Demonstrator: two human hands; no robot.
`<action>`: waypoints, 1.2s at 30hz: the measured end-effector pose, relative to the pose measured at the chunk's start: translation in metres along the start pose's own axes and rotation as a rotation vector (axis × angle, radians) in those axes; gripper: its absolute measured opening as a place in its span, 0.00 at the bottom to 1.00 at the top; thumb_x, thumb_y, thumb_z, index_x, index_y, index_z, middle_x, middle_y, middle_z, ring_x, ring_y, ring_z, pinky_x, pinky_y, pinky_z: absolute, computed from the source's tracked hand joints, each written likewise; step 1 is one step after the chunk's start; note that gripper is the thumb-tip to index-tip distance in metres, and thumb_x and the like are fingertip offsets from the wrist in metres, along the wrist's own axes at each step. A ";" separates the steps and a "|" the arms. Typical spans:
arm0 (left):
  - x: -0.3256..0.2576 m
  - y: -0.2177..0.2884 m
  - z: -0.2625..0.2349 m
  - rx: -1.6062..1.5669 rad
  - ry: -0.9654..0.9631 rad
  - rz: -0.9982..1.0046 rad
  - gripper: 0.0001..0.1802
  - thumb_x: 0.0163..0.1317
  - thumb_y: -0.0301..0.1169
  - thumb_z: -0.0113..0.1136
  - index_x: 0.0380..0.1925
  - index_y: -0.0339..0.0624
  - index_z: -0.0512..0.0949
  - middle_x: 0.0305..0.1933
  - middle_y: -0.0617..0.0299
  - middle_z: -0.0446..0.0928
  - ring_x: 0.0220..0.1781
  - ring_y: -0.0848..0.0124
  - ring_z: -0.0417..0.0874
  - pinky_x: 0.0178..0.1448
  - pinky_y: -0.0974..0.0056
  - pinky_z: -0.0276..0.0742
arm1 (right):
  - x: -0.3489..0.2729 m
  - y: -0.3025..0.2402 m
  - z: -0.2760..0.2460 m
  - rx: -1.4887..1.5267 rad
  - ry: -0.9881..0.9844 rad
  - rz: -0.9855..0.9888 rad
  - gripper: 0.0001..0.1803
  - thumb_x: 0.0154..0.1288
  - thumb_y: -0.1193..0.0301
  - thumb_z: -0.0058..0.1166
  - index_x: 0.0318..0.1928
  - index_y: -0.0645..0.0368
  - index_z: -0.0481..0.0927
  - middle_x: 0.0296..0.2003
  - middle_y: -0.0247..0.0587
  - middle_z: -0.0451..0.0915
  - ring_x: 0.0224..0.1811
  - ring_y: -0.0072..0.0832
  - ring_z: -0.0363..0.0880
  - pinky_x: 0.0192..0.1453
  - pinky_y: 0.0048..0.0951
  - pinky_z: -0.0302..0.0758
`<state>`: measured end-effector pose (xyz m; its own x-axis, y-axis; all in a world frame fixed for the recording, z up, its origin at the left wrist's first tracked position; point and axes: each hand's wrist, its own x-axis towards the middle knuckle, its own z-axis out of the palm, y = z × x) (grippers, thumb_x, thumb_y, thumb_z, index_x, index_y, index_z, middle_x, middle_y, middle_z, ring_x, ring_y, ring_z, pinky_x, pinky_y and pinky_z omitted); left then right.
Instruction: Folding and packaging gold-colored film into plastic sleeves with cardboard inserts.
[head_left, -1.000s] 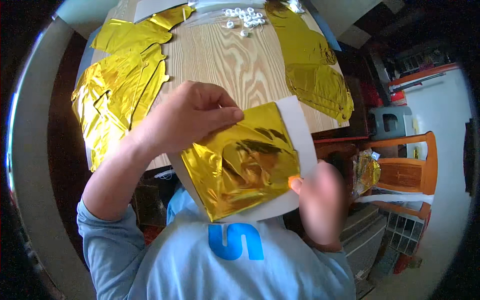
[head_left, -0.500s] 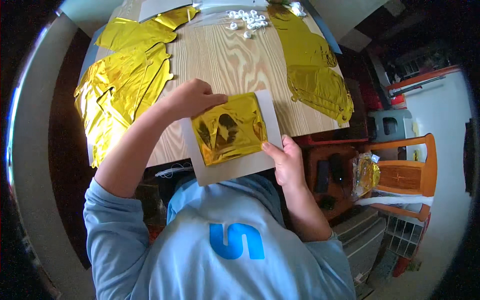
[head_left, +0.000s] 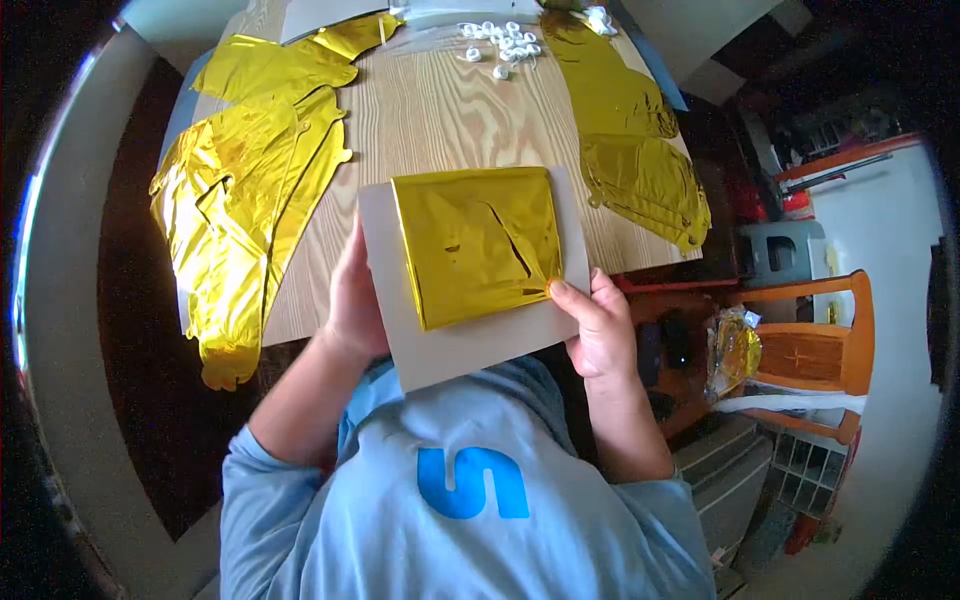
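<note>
Grey card (head_left: 470, 340) carrying a folded gold foil square (head_left: 478, 243), held over the near edge of the wooden table (head_left: 440, 120) — left hand (head_left: 352, 300) clasped around its left edge, right hand (head_left: 600, 325) gripping the lower right corner, thumb pinning the foil flat — apparently to keep it from sliding.

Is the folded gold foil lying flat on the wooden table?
No: the folded gold foil rests on a grey card held up by the left hand and right hand.

Looks like somebody's home craft setup: wooden counter (head_left: 440, 110) covered in gold foil balloons (head_left: 240, 200), orange wooden chair (head_left: 810, 345) and cluttered shelves (head_left: 800, 470) off to the side.
</note>
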<state>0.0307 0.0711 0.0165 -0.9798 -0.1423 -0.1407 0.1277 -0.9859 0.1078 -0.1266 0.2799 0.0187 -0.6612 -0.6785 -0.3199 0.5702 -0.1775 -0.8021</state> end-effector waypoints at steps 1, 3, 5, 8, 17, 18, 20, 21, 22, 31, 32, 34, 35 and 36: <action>-0.006 -0.014 0.000 -0.004 -0.012 0.008 0.42 0.72 0.67 0.36 0.75 0.51 0.63 0.77 0.53 0.64 0.76 0.49 0.66 0.77 0.41 0.60 | 0.001 0.002 -0.002 -0.020 0.009 -0.015 0.14 0.65 0.76 0.64 0.50 0.62 0.79 0.45 0.37 0.85 0.45 0.23 0.82 0.54 0.29 0.78; -0.021 -0.032 0.001 -0.068 0.017 0.004 0.42 0.73 0.67 0.34 0.76 0.52 0.62 0.77 0.54 0.64 0.76 0.49 0.66 0.77 0.41 0.61 | 0.000 0.005 -0.004 -0.102 0.032 -0.028 0.14 0.65 0.76 0.65 0.49 0.63 0.79 0.44 0.37 0.84 0.44 0.22 0.82 0.53 0.28 0.78; -0.034 -0.042 0.006 -0.188 0.092 -0.021 0.44 0.72 0.69 0.32 0.76 0.51 0.60 0.78 0.52 0.62 0.76 0.48 0.66 0.76 0.41 0.62 | 0.000 0.011 -0.007 -0.193 0.054 -0.035 0.14 0.64 0.76 0.65 0.49 0.64 0.78 0.44 0.37 0.84 0.43 0.21 0.81 0.52 0.27 0.78; -0.057 -0.044 -0.021 -0.207 0.185 -0.137 0.43 0.72 0.67 0.35 0.74 0.49 0.64 0.76 0.50 0.66 0.73 0.50 0.70 0.68 0.44 0.72 | 0.000 0.027 -0.012 -0.342 0.100 -0.039 0.14 0.63 0.77 0.63 0.48 0.66 0.78 0.42 0.38 0.84 0.39 0.20 0.81 0.47 0.26 0.79; -0.086 0.012 0.052 2.171 0.458 -0.251 0.16 0.66 0.41 0.62 0.27 0.39 0.84 0.27 0.50 0.81 0.28 0.49 0.82 0.33 0.53 0.77 | 0.010 0.040 -0.012 -0.639 0.169 -0.185 0.11 0.61 0.75 0.64 0.40 0.70 0.80 0.34 0.45 0.86 0.36 0.23 0.82 0.43 0.30 0.78; -0.072 0.011 0.054 2.320 0.349 0.086 0.13 0.66 0.38 0.63 0.34 0.37 0.84 0.34 0.48 0.82 0.34 0.53 0.83 0.39 0.51 0.78 | 0.010 0.039 -0.009 -0.655 0.169 -0.189 0.11 0.61 0.74 0.64 0.40 0.70 0.80 0.34 0.45 0.86 0.36 0.23 0.82 0.43 0.30 0.78; -0.031 0.009 0.048 2.494 0.115 0.581 0.16 0.65 0.35 0.63 0.48 0.36 0.81 0.49 0.46 0.80 0.50 0.53 0.82 0.54 0.49 0.76 | 0.010 0.037 -0.002 -0.689 0.173 -0.202 0.12 0.61 0.74 0.65 0.41 0.70 0.80 0.34 0.44 0.86 0.35 0.23 0.82 0.43 0.30 0.78; -0.010 0.007 0.038 2.545 -0.004 0.724 0.22 0.64 0.35 0.62 0.56 0.36 0.78 0.57 0.44 0.78 0.60 0.49 0.78 0.63 0.47 0.73 | 0.011 0.038 -0.003 -0.702 0.173 -0.206 0.12 0.61 0.74 0.65 0.41 0.69 0.80 0.34 0.44 0.86 0.36 0.23 0.82 0.43 0.30 0.78; 0.008 0.003 0.024 2.586 -0.008 0.728 0.25 0.64 0.37 0.63 0.58 0.34 0.76 0.60 0.44 0.76 0.63 0.48 0.75 0.67 0.47 0.70 | 0.012 0.042 -0.007 -0.714 0.176 -0.213 0.12 0.61 0.74 0.65 0.41 0.69 0.80 0.35 0.44 0.86 0.36 0.22 0.82 0.44 0.30 0.78; 0.023 -0.001 -0.017 2.687 0.045 0.534 0.45 0.68 0.57 0.54 0.71 0.29 0.63 0.76 0.39 0.61 0.80 0.44 0.57 0.81 0.43 0.51 | 0.010 0.048 0.000 -0.751 0.255 -0.261 0.15 0.64 0.77 0.65 0.49 0.69 0.77 0.39 0.44 0.86 0.40 0.23 0.83 0.48 0.29 0.80; 0.022 -0.002 -0.019 2.694 0.030 0.558 0.47 0.69 0.59 0.52 0.72 0.29 0.61 0.77 0.39 0.60 0.80 0.44 0.57 0.81 0.43 0.49 | 0.009 0.049 0.003 -0.713 0.257 -0.265 0.17 0.64 0.77 0.65 0.50 0.69 0.76 0.40 0.46 0.86 0.41 0.24 0.84 0.49 0.30 0.80; 0.021 -0.001 -0.020 2.724 0.013 0.576 0.49 0.69 0.62 0.49 0.73 0.29 0.60 0.77 0.39 0.59 0.81 0.45 0.55 0.81 0.42 0.48 | 0.005 0.049 0.010 -0.638 0.260 -0.272 0.20 0.64 0.78 0.64 0.54 0.69 0.74 0.42 0.49 0.85 0.43 0.26 0.84 0.50 0.31 0.80; 0.021 -0.001 -0.020 2.744 0.009 0.573 0.50 0.69 0.64 0.48 0.73 0.29 0.59 0.78 0.39 0.58 0.81 0.45 0.55 0.81 0.42 0.47 | 0.004 0.048 0.013 -0.634 0.265 -0.269 0.21 0.64 0.79 0.64 0.55 0.68 0.73 0.43 0.51 0.85 0.44 0.27 0.84 0.50 0.31 0.80; 0.021 -0.001 -0.021 2.764 0.003 0.571 0.51 0.68 0.65 0.48 0.73 0.29 0.59 0.78 0.39 0.58 0.81 0.45 0.55 0.81 0.42 0.47 | 0.003 0.047 0.016 -0.630 0.270 -0.267 0.22 0.64 0.80 0.63 0.56 0.68 0.72 0.45 0.54 0.84 0.45 0.29 0.84 0.51 0.31 0.80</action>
<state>0.0131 0.0673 -0.0070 -0.9528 -0.1616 0.2571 -0.1085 0.9719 0.2089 -0.0936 0.2577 -0.0119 -0.8819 -0.4557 -0.1213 0.0387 0.1864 -0.9817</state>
